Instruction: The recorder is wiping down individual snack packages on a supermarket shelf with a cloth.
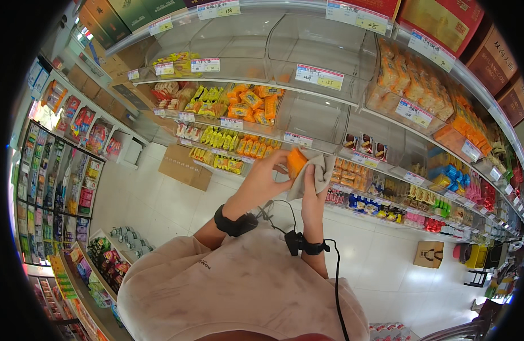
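Note:
Between thumb and fingers, my left hand (pixel 266 174) holds an orange wrapped snack packet (pixel 296 163) in front of the shelves. My right hand (pixel 314 187) grips a folded grey cloth (pixel 321 172), which lies against the packet's right side. Both wrists wear black straps with cables. Just beyond the hands, a clear plastic bin (pixel 313 117) shows its bare floor. Left of that bin, similar orange packets (pixel 251 100) fill another bin.
Tiered shelves with price tags curve around the front. Orange-wrapped packs (pixel 419 81) stand at upper right. A cardboard box (pixel 185 167) rests on the tiled floor at left, and a brown paper bag (pixel 429 254) at right. Water bottles (pixel 132 241) stand at lower left.

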{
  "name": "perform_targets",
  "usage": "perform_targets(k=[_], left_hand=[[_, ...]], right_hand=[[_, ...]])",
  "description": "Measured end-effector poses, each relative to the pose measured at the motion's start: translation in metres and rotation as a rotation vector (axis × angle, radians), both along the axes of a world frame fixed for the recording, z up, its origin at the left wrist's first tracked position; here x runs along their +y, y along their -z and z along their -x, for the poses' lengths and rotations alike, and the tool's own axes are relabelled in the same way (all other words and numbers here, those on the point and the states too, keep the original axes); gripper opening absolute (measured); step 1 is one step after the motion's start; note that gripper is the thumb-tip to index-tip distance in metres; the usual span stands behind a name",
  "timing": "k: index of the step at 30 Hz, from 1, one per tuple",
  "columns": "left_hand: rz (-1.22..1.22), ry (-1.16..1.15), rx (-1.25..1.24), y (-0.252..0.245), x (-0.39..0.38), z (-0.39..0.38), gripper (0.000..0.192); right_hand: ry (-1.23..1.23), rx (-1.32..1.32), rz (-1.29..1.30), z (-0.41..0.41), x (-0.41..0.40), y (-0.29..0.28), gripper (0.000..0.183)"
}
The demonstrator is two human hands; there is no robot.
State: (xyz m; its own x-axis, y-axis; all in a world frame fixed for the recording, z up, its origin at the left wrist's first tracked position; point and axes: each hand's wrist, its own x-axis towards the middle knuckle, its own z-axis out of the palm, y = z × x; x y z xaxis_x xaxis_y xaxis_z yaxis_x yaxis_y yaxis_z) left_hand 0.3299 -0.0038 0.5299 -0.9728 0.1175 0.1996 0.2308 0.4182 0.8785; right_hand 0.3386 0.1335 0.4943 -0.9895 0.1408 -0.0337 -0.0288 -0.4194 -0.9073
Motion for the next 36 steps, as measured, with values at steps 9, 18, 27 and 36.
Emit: perform_targets(k=[9, 18, 27, 36], left_hand=[[-0.194, 0.132, 0.034, -0.013, -0.040, 0.013, 0.061], [-0.388, 0.116, -0.118, -0.007, -0.109, 0.008, 0.042], [-0.836, -0.128, -0.368, 0.008, -0.195, 0.016, 0.039], [-1.029, -0.113, -0.400, 0.032, -0.264, 0.021, 0.039]], right_hand=[[-0.185, -0.018, -0.098, 0.006, -0.020, 0.010, 0.049], [-0.009, 0.302, -0.515, 0.029, -0.101, -0.006, 0.044], [-0.259, 0.608, -1.043, 0.045, -0.184, -0.021, 0.069], [-0.376, 0.508, -1.014, 0.060, -0.238, -0.013, 0.056]])
